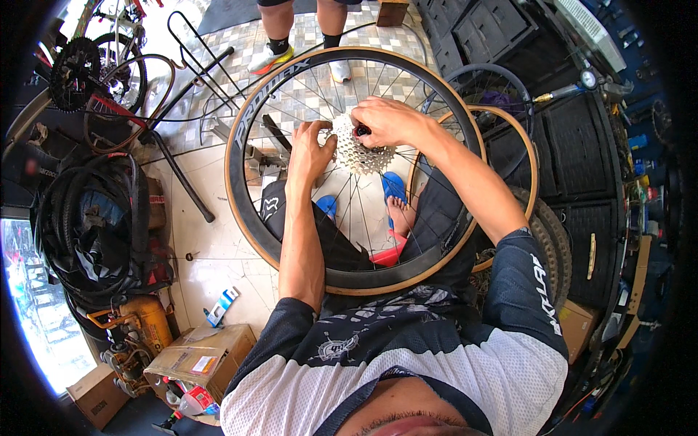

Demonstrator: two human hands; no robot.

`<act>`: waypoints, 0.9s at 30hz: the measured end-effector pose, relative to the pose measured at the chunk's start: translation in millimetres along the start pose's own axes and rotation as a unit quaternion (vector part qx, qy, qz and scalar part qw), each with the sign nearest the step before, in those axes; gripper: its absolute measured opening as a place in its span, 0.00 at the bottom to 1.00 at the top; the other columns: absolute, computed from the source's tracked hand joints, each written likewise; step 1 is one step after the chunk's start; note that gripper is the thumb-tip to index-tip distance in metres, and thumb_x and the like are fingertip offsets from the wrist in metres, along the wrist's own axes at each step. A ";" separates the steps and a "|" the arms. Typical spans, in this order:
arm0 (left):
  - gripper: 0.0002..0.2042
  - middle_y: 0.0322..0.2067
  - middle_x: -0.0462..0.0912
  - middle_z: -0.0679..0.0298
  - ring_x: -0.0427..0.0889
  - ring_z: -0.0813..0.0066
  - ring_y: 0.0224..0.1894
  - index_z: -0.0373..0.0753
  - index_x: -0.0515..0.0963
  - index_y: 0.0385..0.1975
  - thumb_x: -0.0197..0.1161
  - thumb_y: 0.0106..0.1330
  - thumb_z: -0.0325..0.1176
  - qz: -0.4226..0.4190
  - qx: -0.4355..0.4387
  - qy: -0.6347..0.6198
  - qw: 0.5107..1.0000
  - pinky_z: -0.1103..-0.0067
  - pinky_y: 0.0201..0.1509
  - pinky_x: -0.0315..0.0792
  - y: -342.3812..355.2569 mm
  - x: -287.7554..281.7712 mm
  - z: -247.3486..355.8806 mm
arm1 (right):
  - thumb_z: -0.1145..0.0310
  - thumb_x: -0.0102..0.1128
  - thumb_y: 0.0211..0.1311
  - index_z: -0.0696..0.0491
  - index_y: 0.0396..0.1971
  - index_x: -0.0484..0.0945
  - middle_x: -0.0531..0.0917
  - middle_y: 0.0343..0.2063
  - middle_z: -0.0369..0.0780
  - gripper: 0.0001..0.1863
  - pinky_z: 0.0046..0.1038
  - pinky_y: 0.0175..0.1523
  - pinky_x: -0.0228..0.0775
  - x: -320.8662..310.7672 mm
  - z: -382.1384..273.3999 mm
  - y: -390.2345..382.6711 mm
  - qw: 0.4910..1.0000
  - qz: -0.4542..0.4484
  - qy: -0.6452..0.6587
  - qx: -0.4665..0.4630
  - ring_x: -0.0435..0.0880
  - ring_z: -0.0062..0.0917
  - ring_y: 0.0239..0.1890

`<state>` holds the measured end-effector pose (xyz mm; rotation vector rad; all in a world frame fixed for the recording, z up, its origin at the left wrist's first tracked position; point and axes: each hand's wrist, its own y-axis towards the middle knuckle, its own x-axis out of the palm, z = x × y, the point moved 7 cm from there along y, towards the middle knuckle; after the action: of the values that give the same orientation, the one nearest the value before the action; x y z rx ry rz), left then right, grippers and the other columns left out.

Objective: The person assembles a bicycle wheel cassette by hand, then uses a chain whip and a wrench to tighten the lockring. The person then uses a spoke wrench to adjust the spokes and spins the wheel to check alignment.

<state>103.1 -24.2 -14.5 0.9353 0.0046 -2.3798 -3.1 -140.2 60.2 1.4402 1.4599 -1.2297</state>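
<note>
A bicycle wheel (241,174) with a deep black rim and tan-edged tyre lies across my lap, hub side up. At its hub sits a silver sprocket cassette (361,160). My left hand (311,151) is closed on the cassette's left edge, its fingers and thumb curled against the teeth. My right hand (392,122) reaches over from the right, pinching a small dark round part (361,131) at the cassette's centre. The fingers partly hide that part, so its exact kind does not show.
Another person's legs (334,25) stand beyond the wheel. Black drawers (574,156) and more wheels (533,171) line the right side. On the left are a bike stand (182,171), a heap of black tyres (87,225), an orange machine (149,320) and a cardboard box (200,352).
</note>
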 end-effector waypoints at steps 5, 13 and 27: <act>0.16 0.51 0.82 0.46 0.76 0.44 0.58 0.40 0.84 0.49 0.69 0.63 0.36 0.003 0.006 0.003 1.000 0.60 0.66 0.69 8.1 -1.0 1.8 | 0.60 0.69 0.56 0.63 0.35 0.83 0.87 0.36 0.54 0.19 0.43 0.54 0.79 -4.3 7.2 2.5 0.999 0.014 -0.033 0.024 0.87 0.47 0.45; 0.16 0.50 0.82 0.47 0.75 0.45 0.58 0.38 0.83 0.50 0.68 0.63 0.35 0.005 0.001 -0.002 1.000 0.60 0.65 0.69 7.6 -0.8 -0.8 | 0.56 0.70 0.56 0.60 0.36 0.85 0.87 0.37 0.52 0.20 0.42 0.53 0.80 -11.7 4.8 2.3 0.991 -0.032 -0.100 0.077 0.87 0.45 0.46; 0.16 0.50 0.81 0.48 0.75 0.45 0.58 0.40 0.83 0.51 0.70 0.64 0.36 0.010 0.003 0.002 1.000 0.60 0.65 0.69 7.3 -0.2 -3.1 | 0.60 0.70 0.55 0.59 0.34 0.86 0.88 0.37 0.47 0.16 0.42 0.55 0.78 -10.2 -3.2 0.3 0.994 0.012 -0.106 0.006 0.86 0.41 0.47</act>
<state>108.9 -29.6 -15.3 0.9385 -0.0108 -2.3615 -1.3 -140.0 70.7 1.2872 1.2896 -1.3356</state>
